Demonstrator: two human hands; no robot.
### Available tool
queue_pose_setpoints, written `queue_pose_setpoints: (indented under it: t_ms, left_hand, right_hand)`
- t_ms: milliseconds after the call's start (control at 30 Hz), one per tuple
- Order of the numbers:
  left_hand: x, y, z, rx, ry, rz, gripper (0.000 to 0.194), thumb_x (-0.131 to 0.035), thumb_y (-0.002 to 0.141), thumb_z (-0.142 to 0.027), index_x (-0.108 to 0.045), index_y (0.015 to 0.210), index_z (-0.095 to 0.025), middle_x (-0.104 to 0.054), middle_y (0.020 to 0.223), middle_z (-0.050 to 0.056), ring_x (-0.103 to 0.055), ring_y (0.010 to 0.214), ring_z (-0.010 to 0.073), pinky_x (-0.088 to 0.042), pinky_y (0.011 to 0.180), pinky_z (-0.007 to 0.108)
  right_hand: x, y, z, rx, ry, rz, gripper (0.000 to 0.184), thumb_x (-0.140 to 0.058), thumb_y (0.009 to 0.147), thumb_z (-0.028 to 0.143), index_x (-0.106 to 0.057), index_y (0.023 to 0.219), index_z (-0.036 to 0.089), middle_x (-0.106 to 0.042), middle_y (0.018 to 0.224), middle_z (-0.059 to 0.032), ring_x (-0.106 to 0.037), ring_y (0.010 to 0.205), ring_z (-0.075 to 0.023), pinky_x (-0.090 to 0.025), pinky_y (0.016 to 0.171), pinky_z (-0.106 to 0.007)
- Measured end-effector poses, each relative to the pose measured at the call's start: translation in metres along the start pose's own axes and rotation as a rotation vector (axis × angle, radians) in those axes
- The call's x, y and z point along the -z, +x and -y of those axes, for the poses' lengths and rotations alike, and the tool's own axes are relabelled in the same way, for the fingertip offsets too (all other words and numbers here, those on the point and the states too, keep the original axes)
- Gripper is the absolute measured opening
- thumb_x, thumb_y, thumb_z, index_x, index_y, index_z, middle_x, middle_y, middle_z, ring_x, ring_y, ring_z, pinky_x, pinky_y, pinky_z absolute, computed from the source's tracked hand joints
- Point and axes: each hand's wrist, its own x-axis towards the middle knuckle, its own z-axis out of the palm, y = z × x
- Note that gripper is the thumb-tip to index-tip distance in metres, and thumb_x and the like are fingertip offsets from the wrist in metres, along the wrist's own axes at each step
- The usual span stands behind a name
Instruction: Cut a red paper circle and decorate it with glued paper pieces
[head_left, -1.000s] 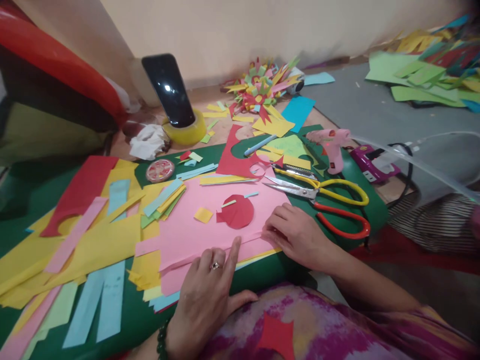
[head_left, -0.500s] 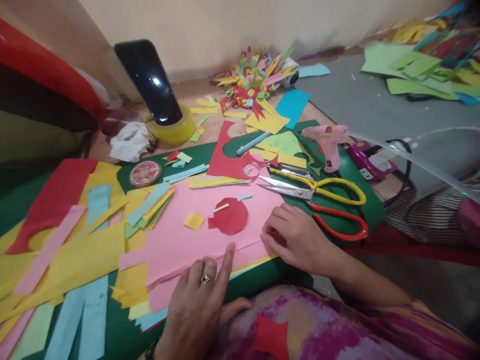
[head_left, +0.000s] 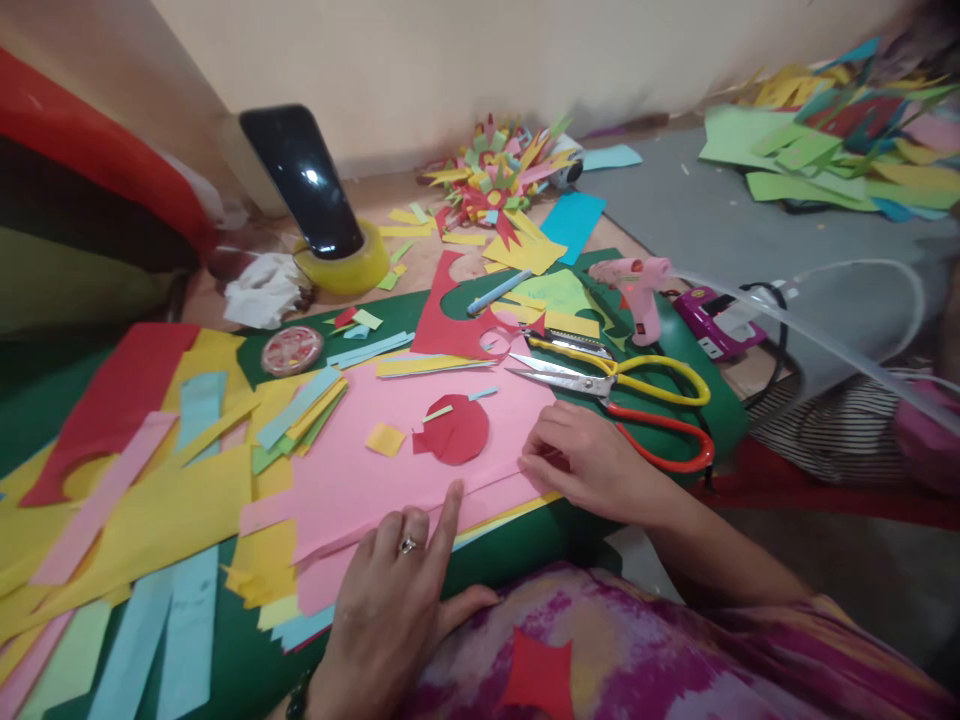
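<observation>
A pink paper sheet lies in front of me with a folded or overlapping edge along its near side. My left hand rests on that edge, index finger stretched out and thumb apart. At the sheet's right end, my right hand has its fingers curled and pinches the pink paper's edge. On the sheet are a red paper circle and a small yellow square. Open-bladed scissors with yellow and red handles lie just beyond my right hand.
A pink glue gun, a pen and a cut red sheet lie farther back. A phone leans in a yellow tape roll. Yellow sheets and strips cover the left. Behind stands a spiky paper ornament.
The view has turned slightly to the right, so things on the right appear farther left. Both hands keep their places on the pink paper.
</observation>
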Motion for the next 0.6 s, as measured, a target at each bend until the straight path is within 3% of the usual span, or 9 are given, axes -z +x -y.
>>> queue_pose_setpoints:
  t_ms: [167, 400, 600]
  left_hand:
    - [0.001, -0.001, 0.001, 0.005, -0.01, 0.036, 0.084, -0.057, 0.08, -0.067, -0.047, 0.144, -0.014, -0.056, 0.092, 0.01, -0.051, 0.083, 0.0241, -0.046, 0.069, 0.035]
    - [0.006, 0.005, -0.002, 0.014, 0.039, 0.024, 0.086, -0.06, 0.074, -0.071, -0.056, 0.136, -0.012, -0.055, 0.088, 0.009, -0.049, 0.08, 0.0236, -0.046, 0.069, 0.035]
    - [0.006, 0.007, -0.004, 0.016, 0.085, 0.013, 0.089, -0.068, 0.067, -0.07, -0.059, 0.133, -0.011, -0.055, 0.085, 0.01, -0.047, 0.078, 0.0243, -0.046, 0.066, 0.035]
  right_hand:
    - [0.0, 0.001, 0.002, -0.046, -0.038, -0.026, 0.017, -0.058, 0.089, 0.024, -0.058, 0.073, 0.017, -0.063, 0.076, -0.0045, -0.053, 0.073, -0.0167, -0.039, 0.067, -0.029]
    - [0.003, -0.003, 0.0, -0.075, -0.051, -0.035, 0.013, -0.056, 0.085, 0.016, -0.06, 0.073, 0.017, -0.063, 0.077, -0.0048, -0.053, 0.074, -0.0172, -0.039, 0.068, -0.029]
    - [0.003, -0.009, -0.011, -0.119, -0.114, -0.097, 0.013, -0.055, 0.084, 0.019, -0.059, 0.072, 0.017, -0.06, 0.074, -0.0048, -0.051, 0.074, -0.018, -0.037, 0.067, -0.029]
